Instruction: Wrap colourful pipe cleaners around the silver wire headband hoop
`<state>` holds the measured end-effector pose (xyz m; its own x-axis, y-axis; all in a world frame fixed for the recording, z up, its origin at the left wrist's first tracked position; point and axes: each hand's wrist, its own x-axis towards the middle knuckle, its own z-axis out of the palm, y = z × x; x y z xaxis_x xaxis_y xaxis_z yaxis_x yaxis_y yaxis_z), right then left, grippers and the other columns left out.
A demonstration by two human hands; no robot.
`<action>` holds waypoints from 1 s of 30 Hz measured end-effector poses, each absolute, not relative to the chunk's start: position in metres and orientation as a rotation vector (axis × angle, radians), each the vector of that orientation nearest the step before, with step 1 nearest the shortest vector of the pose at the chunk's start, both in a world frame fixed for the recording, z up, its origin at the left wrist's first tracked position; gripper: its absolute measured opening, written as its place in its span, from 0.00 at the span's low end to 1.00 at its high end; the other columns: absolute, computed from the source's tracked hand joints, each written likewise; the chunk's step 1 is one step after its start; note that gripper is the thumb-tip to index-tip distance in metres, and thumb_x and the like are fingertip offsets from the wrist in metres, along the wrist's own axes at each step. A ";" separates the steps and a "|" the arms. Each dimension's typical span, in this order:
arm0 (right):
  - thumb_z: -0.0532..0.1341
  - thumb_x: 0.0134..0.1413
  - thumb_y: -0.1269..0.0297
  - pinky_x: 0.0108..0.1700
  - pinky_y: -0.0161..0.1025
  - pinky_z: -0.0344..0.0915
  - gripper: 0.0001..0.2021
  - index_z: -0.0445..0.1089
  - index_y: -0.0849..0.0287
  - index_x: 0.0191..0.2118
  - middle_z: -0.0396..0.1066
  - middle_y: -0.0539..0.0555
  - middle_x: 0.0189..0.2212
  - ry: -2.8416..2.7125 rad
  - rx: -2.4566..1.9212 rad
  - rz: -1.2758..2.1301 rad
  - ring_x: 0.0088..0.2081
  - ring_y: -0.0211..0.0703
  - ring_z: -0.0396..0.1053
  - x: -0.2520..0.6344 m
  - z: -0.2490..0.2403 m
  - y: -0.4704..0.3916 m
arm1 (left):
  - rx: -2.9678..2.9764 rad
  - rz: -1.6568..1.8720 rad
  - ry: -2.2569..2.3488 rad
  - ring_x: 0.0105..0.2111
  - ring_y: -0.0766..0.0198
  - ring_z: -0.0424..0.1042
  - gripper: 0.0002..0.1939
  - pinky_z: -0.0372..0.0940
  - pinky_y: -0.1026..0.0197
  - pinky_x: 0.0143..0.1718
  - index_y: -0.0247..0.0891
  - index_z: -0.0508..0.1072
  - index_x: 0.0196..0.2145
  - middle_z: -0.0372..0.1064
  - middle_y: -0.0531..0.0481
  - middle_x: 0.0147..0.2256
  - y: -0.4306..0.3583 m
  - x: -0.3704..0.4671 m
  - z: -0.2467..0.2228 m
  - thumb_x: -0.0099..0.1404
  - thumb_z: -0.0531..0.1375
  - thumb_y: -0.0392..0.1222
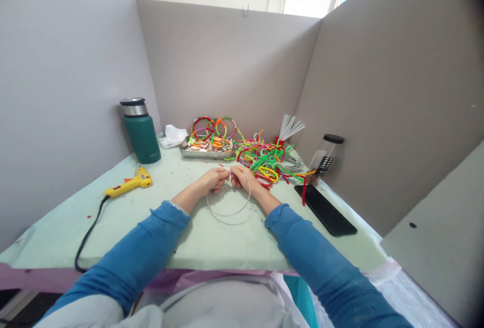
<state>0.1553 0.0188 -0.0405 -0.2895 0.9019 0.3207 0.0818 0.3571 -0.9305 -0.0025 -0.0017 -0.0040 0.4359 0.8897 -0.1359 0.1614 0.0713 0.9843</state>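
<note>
A thin pale wire hoop (227, 223) hangs in a loop below my two hands, over the middle of the table. My left hand (216, 179) is closed, its thumb and finger pinching one end of the hoop. Close beside it, my right hand (241, 177) pinches the other end, the fingertips of both hands nearly touching. Something small and purplish shows between the fingertips, too small to name. A heap of coloured pipe cleaners (260, 159) lies just beyond my right hand.
A metal tray (206, 154) of small pieces with coloured hoops (226, 119) stands at the back. On the left are a green bottle (141, 136) and a yellow glue gun (130, 183) with its cord. A black phone (325, 211) and a clear bottle (325, 156) are at right.
</note>
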 end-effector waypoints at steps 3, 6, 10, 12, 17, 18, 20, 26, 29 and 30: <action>0.53 0.58 0.48 0.17 0.32 0.49 0.20 0.64 0.58 0.24 0.63 0.48 0.13 -1.680 -0.884 1.068 0.14 0.32 0.54 0.155 -0.039 0.017 | 1.433 0.710 0.999 0.11 0.74 0.40 0.16 0.44 0.68 0.13 0.40 0.58 0.25 0.41 0.63 0.13 -0.004 -0.002 -0.002 0.65 0.55 0.51; 0.53 0.57 0.47 0.17 0.32 0.50 0.21 0.65 0.58 0.23 0.63 0.48 0.13 -1.688 -0.881 1.069 0.14 0.32 0.54 0.154 -0.037 0.016 | 1.440 0.696 0.993 0.11 0.74 0.41 0.16 0.44 0.68 0.13 0.40 0.57 0.26 0.41 0.63 0.13 -0.005 -0.002 -0.001 0.65 0.55 0.50; 0.54 0.56 0.48 0.17 0.32 0.50 0.20 0.64 0.59 0.22 0.62 0.48 0.13 -1.667 -0.885 1.079 0.14 0.31 0.54 0.154 -0.038 0.016 | 1.445 0.688 0.979 0.11 0.74 0.40 0.15 0.45 0.68 0.13 0.39 0.59 0.27 0.41 0.63 0.13 -0.003 -0.004 -0.004 0.65 0.54 0.51; 0.54 0.56 0.49 0.17 0.31 0.49 0.19 0.65 0.59 0.23 0.63 0.47 0.13 -1.650 -0.882 1.077 0.14 0.31 0.54 0.154 -0.039 0.017 | 1.446 0.685 0.969 0.12 0.74 0.40 0.15 0.45 0.68 0.13 0.39 0.61 0.28 0.40 0.63 0.14 -0.002 -0.004 -0.005 0.65 0.54 0.52; 0.54 0.55 0.51 0.17 0.31 0.49 0.18 0.65 0.60 0.24 0.62 0.47 0.13 -1.542 -0.883 1.100 0.13 0.31 0.53 0.153 -0.041 0.020 | 1.430 0.705 0.931 0.12 0.74 0.42 0.13 0.46 0.68 0.13 0.37 0.64 0.31 0.43 0.62 0.15 -0.001 -0.003 -0.006 0.65 0.54 0.50; 0.54 0.55 0.51 0.17 0.31 0.48 0.18 0.64 0.60 0.24 0.62 0.46 0.12 -1.526 -0.881 1.106 0.13 0.31 0.53 0.153 -0.041 0.021 | 1.425 0.711 0.933 0.12 0.74 0.42 0.13 0.47 0.68 0.14 0.37 0.64 0.31 0.44 0.62 0.15 -0.001 -0.003 -0.006 0.65 0.54 0.50; 0.55 0.54 0.51 0.17 0.30 0.48 0.18 0.64 0.60 0.24 0.62 0.46 0.12 -1.511 -0.875 1.110 0.13 0.30 0.53 0.153 -0.041 0.021 | 1.418 0.719 0.950 0.12 0.74 0.42 0.12 0.47 0.68 0.14 0.37 0.65 0.32 0.46 0.62 0.15 -0.001 -0.002 -0.005 0.66 0.54 0.49; 0.55 0.54 0.50 0.16 0.30 0.48 0.18 0.63 0.60 0.23 0.63 0.46 0.13 -1.468 -0.894 1.078 0.13 0.30 0.53 0.154 -0.041 0.021 | 1.403 0.720 0.985 0.12 0.74 0.41 0.13 0.46 0.68 0.13 0.37 0.65 0.32 0.45 0.62 0.14 -0.001 -0.002 -0.004 0.66 0.53 0.49; 0.55 0.54 0.49 0.17 0.30 0.49 0.19 0.62 0.59 0.22 0.62 0.47 0.13 -1.500 -0.897 1.075 0.13 0.30 0.54 0.154 -0.040 0.020 | 1.411 0.721 0.998 0.11 0.74 0.40 0.12 0.45 0.68 0.13 0.37 0.65 0.32 0.41 0.63 0.14 0.000 -0.003 -0.005 0.67 0.52 0.48; 0.55 0.54 0.49 0.17 0.30 0.49 0.20 0.62 0.60 0.21 0.62 0.47 0.13 -1.519 -0.897 1.075 0.14 0.30 0.54 0.154 -0.040 0.020 | 1.417 0.724 0.997 0.11 0.74 0.40 0.12 0.45 0.68 0.13 0.37 0.65 0.32 0.40 0.63 0.13 0.001 -0.004 -0.006 0.67 0.52 0.48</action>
